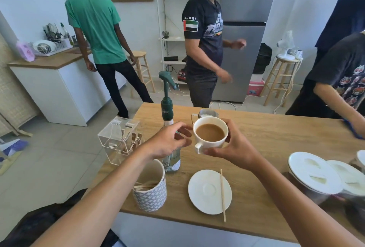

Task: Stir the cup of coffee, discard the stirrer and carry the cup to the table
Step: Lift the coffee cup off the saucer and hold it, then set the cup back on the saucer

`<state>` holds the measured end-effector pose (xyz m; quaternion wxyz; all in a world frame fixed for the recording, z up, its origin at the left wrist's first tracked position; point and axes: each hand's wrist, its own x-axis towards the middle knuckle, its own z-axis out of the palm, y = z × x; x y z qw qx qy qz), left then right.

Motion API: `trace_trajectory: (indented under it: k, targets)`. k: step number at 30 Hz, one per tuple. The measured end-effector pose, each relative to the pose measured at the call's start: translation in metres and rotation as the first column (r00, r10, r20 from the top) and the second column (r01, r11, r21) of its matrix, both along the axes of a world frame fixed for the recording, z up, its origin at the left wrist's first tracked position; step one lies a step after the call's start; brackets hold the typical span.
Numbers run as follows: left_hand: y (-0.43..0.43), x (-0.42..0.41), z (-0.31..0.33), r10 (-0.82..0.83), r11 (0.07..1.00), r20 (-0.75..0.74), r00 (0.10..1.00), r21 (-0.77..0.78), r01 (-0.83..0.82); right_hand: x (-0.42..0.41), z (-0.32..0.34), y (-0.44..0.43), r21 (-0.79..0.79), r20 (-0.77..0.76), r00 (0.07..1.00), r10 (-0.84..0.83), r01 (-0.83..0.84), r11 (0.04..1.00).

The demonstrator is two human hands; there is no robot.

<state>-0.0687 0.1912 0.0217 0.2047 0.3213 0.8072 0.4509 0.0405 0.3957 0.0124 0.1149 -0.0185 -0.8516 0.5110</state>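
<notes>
Two hands: both raised over the bench (pixel 276 138), one on each side of the cup (pixel 210 134).
Right hand (pixel 235 148): fingers (pixel 228 125) curled round the cup's far side, thumb tucked under its base beside the handle, so the cup is clasped.
Left hand (pixel 167 142): fingers (pixel 183 131) loosely curved and apart, holding nothing; their tips sit just beside the cup's left wall (whether they touch it cannot be told).
Cup: white, filled with milky brown coffee, handle turned toward the camera, held clear of the saucer (pixel 205 191) and in front of a steel milk jug (pixel 207 112).
Saucer: on the bench near its front edge.
Stirrer (pixel 223 193): a wooden stick lying across the saucer's right part, its near end overhanging the rim.
Patterned holder (pixel 152 193): left of the saucer, with wooden sticks inside.
Pump bottle (pixel 167 112): upright behind the left hand.
Acrylic box (pixel 118 138): at the bench's left corner.
</notes>
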Motion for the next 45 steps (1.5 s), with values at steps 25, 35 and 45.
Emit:
trace_trajectory:
  k: [25,35,45]
  targets:
    - [0.037,0.033,-0.078,-0.078,0.985,0.218,0.973,0.168,0.041,0.027,-0.062,0.029,0.08,0.215,0.973,0.078,-0.097,0.992]
    - [0.031,0.042,-0.126,0.007,0.992,0.235,0.972,0.121,-0.037,0.025,-0.102,0.032,0.126,0.315,0.946,0.073,-0.118,0.985]
    - [0.03,0.039,-0.159,0.067,0.994,0.239,0.969,0.067,-0.086,0.02,-0.131,0.029,0.125,0.319,0.947,0.035,-0.078,0.989]
